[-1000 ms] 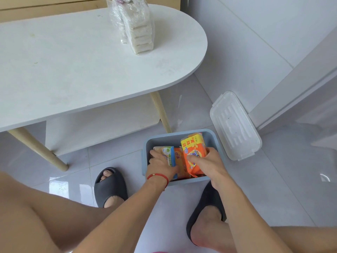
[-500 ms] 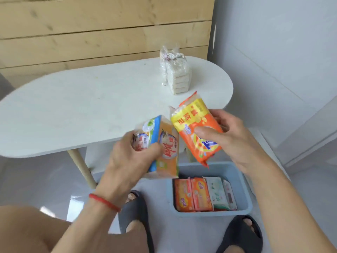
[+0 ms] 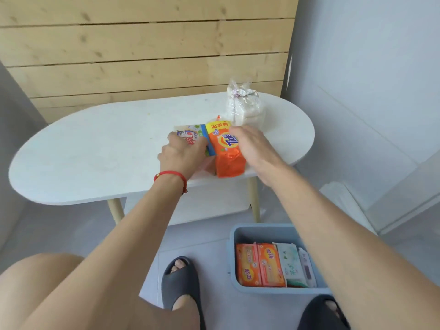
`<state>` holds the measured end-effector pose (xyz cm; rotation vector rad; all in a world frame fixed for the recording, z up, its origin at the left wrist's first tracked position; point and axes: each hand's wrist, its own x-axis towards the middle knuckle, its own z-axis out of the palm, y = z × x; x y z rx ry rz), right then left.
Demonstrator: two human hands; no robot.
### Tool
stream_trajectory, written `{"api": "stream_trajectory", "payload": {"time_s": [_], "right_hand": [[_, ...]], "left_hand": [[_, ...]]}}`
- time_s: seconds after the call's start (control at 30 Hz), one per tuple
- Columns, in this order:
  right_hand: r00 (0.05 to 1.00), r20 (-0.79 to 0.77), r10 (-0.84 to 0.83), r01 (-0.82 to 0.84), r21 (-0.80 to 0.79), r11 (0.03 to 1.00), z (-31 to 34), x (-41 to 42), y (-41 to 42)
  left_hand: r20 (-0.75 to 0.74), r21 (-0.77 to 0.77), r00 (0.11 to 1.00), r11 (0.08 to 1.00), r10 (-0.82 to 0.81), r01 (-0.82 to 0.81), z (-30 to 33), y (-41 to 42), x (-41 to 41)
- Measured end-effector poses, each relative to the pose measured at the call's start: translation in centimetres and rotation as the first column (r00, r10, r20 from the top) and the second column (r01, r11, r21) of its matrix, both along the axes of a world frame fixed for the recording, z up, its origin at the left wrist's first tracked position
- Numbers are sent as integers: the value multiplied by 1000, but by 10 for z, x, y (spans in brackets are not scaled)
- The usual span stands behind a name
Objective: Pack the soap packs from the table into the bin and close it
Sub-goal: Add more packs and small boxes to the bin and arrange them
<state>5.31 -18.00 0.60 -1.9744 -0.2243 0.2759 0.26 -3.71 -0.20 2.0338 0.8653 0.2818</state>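
Nearest, on the floor, the blue bin holds four soap packs upright. On the worktop, the left hand grips a blue-edged pack; the right hand clasps the orange pack. Behind stands a clear-bagged white soap bundle.

Soap packs on table and in bin

Orange plastic-wrapped soap pack and blue-and-white soap pack lie side by side on the round-ended white table; open grey-blue plastic bin holds more.

Both arms stretched forward, left hand palm-down with fingers curled, right hand palm-down, fingers bent
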Motion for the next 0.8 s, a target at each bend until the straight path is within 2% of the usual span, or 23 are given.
{"api": "stream_trajectory", "payload": {"time_s": [0.07, 0.1, 0.13, 0.17, 0.2, 0.23, 0.27, 0.3, 0.33, 0.37, 0.43, 0.53, 0.63, 0.7, 0.8], "right_hand": [[994, 106, -39, 37, 20, 999, 0, -2, -35], [985, 159, -71, 70, 14, 997, -5, -5, -57], [981, 179, -78, 75, 25, 997, -14, -10, -81], [986, 158, -51, 47, 27, 999, -27, -14, -103], [996, 86, -6, 7, -15, 1000, -46, -18, -125], [999, -17, 38, -40, -108, 993, -68, -23, -142], [988, -133, 76, -106, -236, 966, -92, -27, -154], [966, -239, 102, -186, -365, 912, -121, -31, -165], [945, -306, 112, -253, -472, 845, -148, -37, -173], [934, -337, 122, -301, -554, 776, -174, -42, -177], [929, -331, 163, -351, -658, 666, -216, -53, -179], [919, -290, 268, -393, -736, 552, -257, -53, -176], [878, -365, 309, -471, -776, 420, -277, -41, -177], [868, -393, 302, -487, -792, 368, -285, -37, -182], [888, -384, 254, -457, -801, 386, -292, -39, -192]], "left_hand": [[188, 81, 980, 994, 58, -74, -7, -5, -18], [351, 177, 933, 973, 75, -145, -15, -11, -31], [526, 265, 849, 938, 55, -225, -25, -20, -47], [639, 312, 769, 913, 3, -262, -38, -35, -62], [654, 335, 753, 920, -71, -203, -58, -56, -75], [588, 345, 791, 937, -171, -54, -80, -79, -84], [441, 328, 848, 932, -293, 151, -105, -100, -89], [218, 267, 881, 894, -421, 361, -133, -121, -89], [-16, 187, 848, 832, -529, 522, -160, -138, -88], [-201, 139, 774, 765, -600, 629, -187, -148, -84], [-428, 138, 626, 638, -652, 758, -225, -155, -70], [-615, 107, 456, 505, -643, 857, -260, -153, -44], [-707, -14, 285, 416, -647, 909, -280, -151, -24], [-727, 4, 275, 396, -630, 918, -290, -152, -23], [-722, 109, 347, 396, -599, 912, -300, -152, -33]]}}
